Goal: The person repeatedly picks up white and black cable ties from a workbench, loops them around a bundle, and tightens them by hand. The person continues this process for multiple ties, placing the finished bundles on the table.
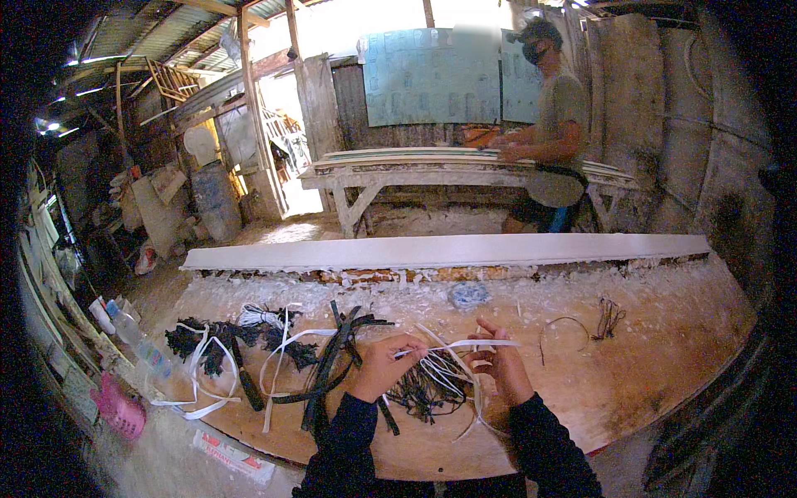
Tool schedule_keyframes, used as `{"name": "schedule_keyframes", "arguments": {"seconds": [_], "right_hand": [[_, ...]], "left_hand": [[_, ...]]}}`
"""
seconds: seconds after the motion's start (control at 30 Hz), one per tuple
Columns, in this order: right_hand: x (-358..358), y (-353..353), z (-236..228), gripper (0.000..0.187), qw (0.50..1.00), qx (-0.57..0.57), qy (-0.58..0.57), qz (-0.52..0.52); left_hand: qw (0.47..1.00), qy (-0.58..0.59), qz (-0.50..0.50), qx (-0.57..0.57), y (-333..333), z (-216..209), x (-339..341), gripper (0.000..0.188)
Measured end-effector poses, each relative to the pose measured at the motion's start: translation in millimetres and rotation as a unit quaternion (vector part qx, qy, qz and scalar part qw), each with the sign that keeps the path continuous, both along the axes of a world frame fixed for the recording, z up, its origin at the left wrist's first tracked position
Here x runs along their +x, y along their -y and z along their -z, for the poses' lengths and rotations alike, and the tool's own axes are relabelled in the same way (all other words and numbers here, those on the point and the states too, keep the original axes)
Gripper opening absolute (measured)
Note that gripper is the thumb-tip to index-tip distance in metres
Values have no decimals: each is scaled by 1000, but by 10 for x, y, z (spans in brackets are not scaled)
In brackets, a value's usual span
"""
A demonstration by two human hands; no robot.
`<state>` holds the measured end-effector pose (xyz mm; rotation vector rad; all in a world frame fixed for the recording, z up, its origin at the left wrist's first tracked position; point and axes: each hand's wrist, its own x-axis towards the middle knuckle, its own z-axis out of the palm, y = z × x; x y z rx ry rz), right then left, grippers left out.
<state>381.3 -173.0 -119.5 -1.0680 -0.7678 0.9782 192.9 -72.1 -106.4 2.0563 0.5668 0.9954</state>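
In front of me, my left hand [386,363] pinches a narrow white strip [501,342] between thumb and fingertips. The strip runs nearly level over to my right hand [504,369], where it passes through the bent fingers, its free end sticking out to the right. My right index finger points upward. Below and between both hands lies a bundle of thin black and white cords [427,392], partly covered by a pale curling strip. Flat black strips [320,386] lie crossed just left of my left hand. More white strips [198,386] curl farther left, beside dark frayed bundles [199,344].
The wooden table [598,398] has a long white board [448,251] along its far edge. A blue-white clump [469,295] and thin dark wire [610,318] lie on it. Plastic bottles [149,357] stand at left. A person [558,124] works at another bench [415,174].
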Motion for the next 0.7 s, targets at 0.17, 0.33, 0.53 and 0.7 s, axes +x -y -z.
{"name": "schedule_keyframes", "arguments": {"seconds": [0.17, 0.33, 0.53, 0.7], "right_hand": [[73, 115, -135, 44, 981, 4, -141, -134], [77, 140, -178, 22, 994, -26, -37, -98], [112, 126, -173, 13, 997, -40, 12, -68], [142, 99, -90, 15, 986, -45, 116, -110]], "left_hand": [[999, -20, -36, -18, -67, 54, -5, 12], [996, -46, -80, -17, -57, 32, -61, 12], [990, 72, -116, -22, -184, -7, -156, 11], [964, 174, -196, -34, -313, -1, -327, 12]]}}
